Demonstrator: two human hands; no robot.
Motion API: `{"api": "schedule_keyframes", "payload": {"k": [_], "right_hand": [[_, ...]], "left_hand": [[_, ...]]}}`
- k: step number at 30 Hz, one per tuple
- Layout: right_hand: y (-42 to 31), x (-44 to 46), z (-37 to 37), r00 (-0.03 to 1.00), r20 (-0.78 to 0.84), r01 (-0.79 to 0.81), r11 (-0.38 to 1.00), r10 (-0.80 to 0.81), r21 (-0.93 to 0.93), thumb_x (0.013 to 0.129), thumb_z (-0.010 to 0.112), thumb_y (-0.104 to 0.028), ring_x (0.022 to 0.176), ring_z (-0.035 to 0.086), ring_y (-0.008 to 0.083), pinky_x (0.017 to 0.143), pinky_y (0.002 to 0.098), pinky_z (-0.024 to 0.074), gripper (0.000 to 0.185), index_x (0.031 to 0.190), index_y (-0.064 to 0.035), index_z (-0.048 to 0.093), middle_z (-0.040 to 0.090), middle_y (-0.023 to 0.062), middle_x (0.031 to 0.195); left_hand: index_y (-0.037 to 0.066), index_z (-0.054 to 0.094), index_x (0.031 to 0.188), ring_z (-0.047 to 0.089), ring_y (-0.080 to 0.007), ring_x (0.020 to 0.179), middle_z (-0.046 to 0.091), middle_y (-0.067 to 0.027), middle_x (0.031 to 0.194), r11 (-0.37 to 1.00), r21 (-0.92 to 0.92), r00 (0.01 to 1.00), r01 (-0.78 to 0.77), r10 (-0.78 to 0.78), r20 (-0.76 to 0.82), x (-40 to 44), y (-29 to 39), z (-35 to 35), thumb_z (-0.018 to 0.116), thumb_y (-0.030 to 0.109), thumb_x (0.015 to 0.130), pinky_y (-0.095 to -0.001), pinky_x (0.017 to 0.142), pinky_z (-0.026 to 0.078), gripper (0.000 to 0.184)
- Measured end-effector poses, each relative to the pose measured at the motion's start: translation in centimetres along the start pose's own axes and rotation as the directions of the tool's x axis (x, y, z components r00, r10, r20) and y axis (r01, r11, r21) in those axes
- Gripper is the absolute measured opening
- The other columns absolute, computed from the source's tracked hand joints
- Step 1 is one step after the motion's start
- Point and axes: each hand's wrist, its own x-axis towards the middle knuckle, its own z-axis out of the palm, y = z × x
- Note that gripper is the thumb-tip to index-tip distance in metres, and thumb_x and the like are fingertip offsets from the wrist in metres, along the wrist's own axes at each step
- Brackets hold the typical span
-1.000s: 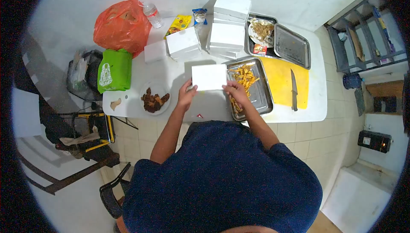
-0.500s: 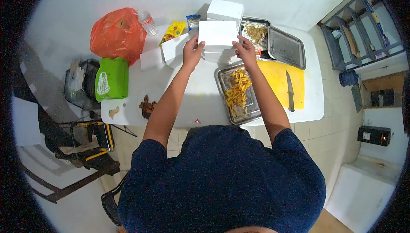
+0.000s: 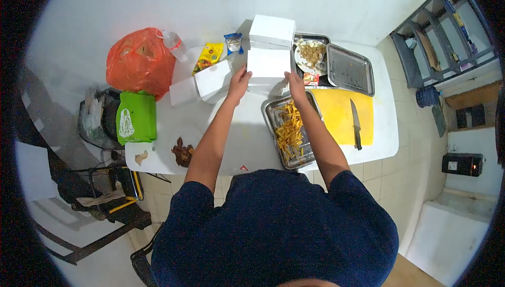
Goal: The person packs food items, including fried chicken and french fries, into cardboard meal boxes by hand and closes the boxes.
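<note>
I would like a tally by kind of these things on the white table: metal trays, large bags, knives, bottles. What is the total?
Rectangular grey metal trays: 3 (fries tray, plate tray, bare tray)
Large bags: 2 (orange-red plastic bag, green bag)
Long-bladed knife: 1
Clear plastic bottle: 1
Total: 7

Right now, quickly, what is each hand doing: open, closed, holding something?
Left hand: closed on the left side of a white box.
Right hand: closed on the right side of the same box.
</note>
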Motion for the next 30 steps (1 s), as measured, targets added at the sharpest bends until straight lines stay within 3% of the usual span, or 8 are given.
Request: {"api": "schedule_keyframes", "payload": {"k": [8,12,15,16,22,25,27,30], "right_hand": [[-1.3,-0.7,0.2,0.999,0.028,-0.042,0.998,0.043,-0.039,0.088,0.053,-0.036,0.124,0.047,0.0255,0.104,0.0308,0.0317,0.062,0.134,0.0056,0.043,0.05,0.0204,0.133],[-5.4,-3.4,1.0,1.0,0.0,-0.014,1.0,0.014,0.018,0.088,0.054,-0.035,0.117,0.05,0.0235,0.101,0.03,0.0333,0.063,0.134,0.006,0.042,0.056,0.0188,0.124],[-6.5,-5.0,1.1,0.997,0.053,-0.06,0.998,0.06,-0.001,0.088,0.054,-0.036,0.11,0.052,0.0217,0.098,0.0298,0.0353,0.064,0.134,0.0057,0.042,0.059,0.0165,0.119],[-6.4,-5.4,1.4,0.997,0.07,-0.039,0.999,0.04,-0.008,0.089,0.054,-0.038,0.105,0.054,0.0207,0.093,0.0299,0.0387,0.064,0.135,0.0046,0.042,0.059,0.0158,0.118],[-8.4,-10.6,5.4,0.99,0.135,-0.045,0.998,0.039,0.044,0.089,0.056,-0.037,0.098,0.056,0.0184,0.081,0.0306,0.0467,0.061,0.135,0.0014,0.044,0.06,0.0136,0.115],[-8.0,-13.0,7.8,0.97,0.221,-0.121,0.99,0.101,0.079,0.09,0.059,-0.032,0.092,0.056,0.0147,0.078,0.0304,0.0492,0.054,0.132,-0.0012,0.048,0.06,0.0068,0.106],[-7.9,-14.3,9.8,0.943,0.314,-0.146,0.985,0.112,0.089,0.089,0.059,-0.033,0.084,0.056,0.0109,0.077,0.0296,0.0497,0.056,0.131,0.0023,0.047,0.057,0.002,0.095],[-6.2,-15.9,13.5,0.89,0.429,-0.218,0.971,0.157,0.096,0.09,0.059,-0.032,0.086,0.055,0.0108,0.073,0.0291,0.0497,0.04,0.12,-0.0062,0.055,0.059,0.002,0.096]], "left_hand": [[0.006,0.04,0.139,0.05,-0.0143,0.114,0.055,-0.0085,0.128,0.998,-0.018,0.997,-0.065,0.066,0.033,-1.9,2.6,0.7,0.053,0.02,0.093,-0.0268,0.097,0.037,0.05],[0.006,0.04,0.139,0.049,-0.0153,0.117,0.052,-0.0103,0.131,0.999,-0.021,0.999,-0.039,0.039,0.007,-4.7,5.3,0.3,0.054,0.018,0.093,-0.0287,0.097,0.037,0.05],[0.007,0.04,0.14,0.05,-0.0161,0.114,0.052,-0.0104,0.129,0.965,-0.049,0.961,-0.256,0.249,-0.117,-6.2,4.6,-0.1,0.056,0.019,0.092,-0.0294,0.096,0.038,0.052],[0.008,0.04,0.14,0.052,-0.0178,0.11,0.052,-0.0106,0.124,0.991,-0.031,0.984,-0.131,0.127,-0.125,-7.0,4.5,-0.8,0.057,0.022,0.092,-0.0298,0.095,0.04,0.053],[0.01,0.04,0.14,0.05,-0.0189,0.105,0.045,-0.0106,0.12,0.973,-0.185,0.953,-0.14,0.081,-0.292,-13.2,5.0,-3.9,0.062,0.026,0.09,-0.0321,0.089,0.043,0.057],[0.011,0.042,0.139,0.05,-0.0184,0.105,0.041,-0.0098,0.126,0.974,-0.113,0.921,-0.196,0.143,-0.361,-15.8,3.2,-7.3,0.066,0.024,0.087,-0.0315,0.088,0.045,0.058],[0.01,0.04,0.139,0.049,-0.0191,0.112,0.038,-0.0091,0.132,0.974,-0.136,0.928,-0.181,0.123,-0.353,-17.8,2.6,-10.2,0.069,0.014,0.084,-0.0315,0.093,0.044,0.062],[0.006,0.033,0.142,0.045,-0.0185,0.121,0.041,-0.0101,0.135,0.95,-0.201,0.928,-0.241,0.165,-0.333,-21.0,2.4,-14.0,0.067,0.0,0.082,-0.0322,0.097,0.042,0.069]]}}
